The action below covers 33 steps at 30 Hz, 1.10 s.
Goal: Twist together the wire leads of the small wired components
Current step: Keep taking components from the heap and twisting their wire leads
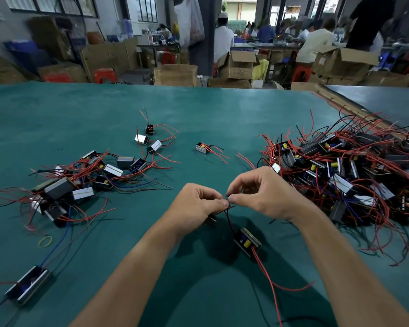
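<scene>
A: Where is the work right now?

B: Both hands meet low over the tabletop (198, 109), near the middle. The left hand (198, 204) is closed in a pinch, thumb against forefinger, on the thin leads (228, 212). The right hand (265, 192) is pinched shut on the same leads from the other side, its fingertips almost touching the left's.

A: And the component?

B: The module (247, 241) hangs just below the hands, nearer the person, on those dark leads. Whether it rests on the tabletop or dangles just above it, I cannot tell.

A: Which way does it point?

B: Its long axis runs diagonally, from upper left to lower right. The open face with the yellow part looks up toward the camera. The dark leads leave the upper-left end toward the pinch; 2 red wires (267, 274) trail from the lower-right end toward the near edge.

A: How should the twist go, in your view?

B: I judge it best to hold 1 pinch steady as an anchor, close to the bared ends, and roll the other between thumb and forefinger in 1 direction only. Keep the leads taut so the strands lie side by side and do not splay.

A: The rest?

B: A big pile (345, 171) sits to the right, a smaller heap (80, 182) to the left.
</scene>
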Available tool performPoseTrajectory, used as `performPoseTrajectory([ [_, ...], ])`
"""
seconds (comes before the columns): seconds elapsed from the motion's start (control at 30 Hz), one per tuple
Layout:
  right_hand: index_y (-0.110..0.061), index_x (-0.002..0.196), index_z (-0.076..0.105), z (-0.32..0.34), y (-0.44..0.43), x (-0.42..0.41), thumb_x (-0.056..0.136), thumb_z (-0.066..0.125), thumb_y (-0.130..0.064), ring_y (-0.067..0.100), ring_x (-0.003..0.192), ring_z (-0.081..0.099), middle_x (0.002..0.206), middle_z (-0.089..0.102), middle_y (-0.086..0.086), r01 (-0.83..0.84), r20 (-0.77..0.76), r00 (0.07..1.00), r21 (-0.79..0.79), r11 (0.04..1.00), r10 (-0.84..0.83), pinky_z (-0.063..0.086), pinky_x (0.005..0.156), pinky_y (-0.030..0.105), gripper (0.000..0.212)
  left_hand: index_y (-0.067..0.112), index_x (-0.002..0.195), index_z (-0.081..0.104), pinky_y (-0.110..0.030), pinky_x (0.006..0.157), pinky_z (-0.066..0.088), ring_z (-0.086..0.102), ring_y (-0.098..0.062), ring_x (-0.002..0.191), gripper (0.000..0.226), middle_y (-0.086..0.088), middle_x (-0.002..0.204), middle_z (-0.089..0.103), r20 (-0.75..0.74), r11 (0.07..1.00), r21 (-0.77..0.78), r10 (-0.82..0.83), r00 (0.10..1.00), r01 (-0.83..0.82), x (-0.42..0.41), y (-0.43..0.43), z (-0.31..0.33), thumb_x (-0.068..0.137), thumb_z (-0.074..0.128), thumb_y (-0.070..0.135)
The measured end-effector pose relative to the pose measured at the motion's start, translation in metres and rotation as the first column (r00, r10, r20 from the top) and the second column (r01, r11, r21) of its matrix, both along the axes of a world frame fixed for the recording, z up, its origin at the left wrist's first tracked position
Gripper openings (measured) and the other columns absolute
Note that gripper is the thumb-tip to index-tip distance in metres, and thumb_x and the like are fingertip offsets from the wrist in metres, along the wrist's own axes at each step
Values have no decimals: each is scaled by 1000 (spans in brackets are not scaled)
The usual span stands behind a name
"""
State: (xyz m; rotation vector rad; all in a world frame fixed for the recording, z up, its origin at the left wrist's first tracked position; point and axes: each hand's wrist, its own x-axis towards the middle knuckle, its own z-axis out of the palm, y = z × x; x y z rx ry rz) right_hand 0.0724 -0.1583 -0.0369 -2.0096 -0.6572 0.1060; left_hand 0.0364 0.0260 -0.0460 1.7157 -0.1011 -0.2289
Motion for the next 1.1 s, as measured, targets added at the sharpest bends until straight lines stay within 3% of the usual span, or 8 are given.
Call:
performPoseTrajectory([
  [0.3, -15, 72, 74, 5, 1, -2, 82, 76, -8, 11, 61, 53, 66, 69, 9, 12, -6, 1000, -32, 999, -12, 43, 59, 28, 12, 14, 64, 72, -13, 44, 37, 46, -6, 45, 21, 3, 51, 56, 8, 999, 40, -1, 1000, 1, 1, 1, -1, 83, 70, 5],
  [0.4, -14, 64, 68, 3, 5, -3, 84, 71, -5, 4, 51, 45, 52, 58, -5, 47, -18, 999, -45, 998, -47, 37, 51, 19, 23, 13, 63, 72, -20, 48, 41, 45, -13, 50, 21, -2, 55, 56, 64, 997, 74, 25, 998, -30, 2, -1, -6, 83, 71, 6],
  [0.47, -15, 59, 64, 1, 7, 0, 84, 69, -4, 3, 47, 41, 48, 53, -11, 85, -46, 995, -87, 993, -90, 35, 49, 18, 28, 11, 65, 71, -24, 49, 42, 44, -12, 47, 17, -1, 53, 57, 224, 979, 189, 36, 974, -80, 1, -4, -10, 82, 71, 9],
  [0.53, -15, 56, 62, 0, 7, 3, 84, 69, -4, 4, 45, 40, 45, 53, -10, 116, -102, 987, -103, 988, -126, 33, 48, 19, 31, 12, 67, 70, -24, 49, 40, 44, -11, 46, 14, 0, 52, 57, 481, 924, 341, -12, 876, -174, 0, -7, -14, 80, 70, 14],
  [0.6, -14, 57, 64, -1, 5, 5, 85, 69, -4, 4, 44, 40, 45, 55, -8, 129, -150, 979, -64, 990, -138, 33, 46, 17, 30, 13, 66, 67, -25, 49, 38, 45, -12, 48, 13, -2, 54, 56, 607, 897, 377, -50, 793, -231, 0, -7, -16, 79, 66, 18],
  [0.67, -14, 62, 66, -1, 5, 5, 85, 71, -5, 5, 46, 43, 51, 58, -7, 119, -137, 983, -12, 993, -119, 35, 47, 16, 25, 13, 65, 66, -24, 48, 36, 41, -8, 46, 15, -3, 52, 54, 587, 917, 327, -7, 809, -229, 3, -6, -18, 78, 65, 20],
  [0.83, -17, 71, 71, 0, 3, 2, 81, 75, -1, 12, 61, 52, 64, 65, -1, 69, -2, 998, 52, 996, -69, 43, 60, 28, 20, 11, 64, 69, -32, 52, 44, 44, -12, 48, 19, 0, 52, 54, 269, 982, 123, 108, 957, -146, 8, -5, -14, 83, 71, 10],
  [1.1, -23, 76, 72, 3, 2, 0, 81, 77, -6, 13, 63, 53, 76, 70, 12, 49, 41, 998, -13, 999, -48, 46, 61, 31, 18, 13, 63, 69, -18, 44, 42, 45, -8, 43, 23, 5, 49, 54, 147, 995, 56, 79, 986, -88, 7, -3, -9, 84, 70, 4],
])
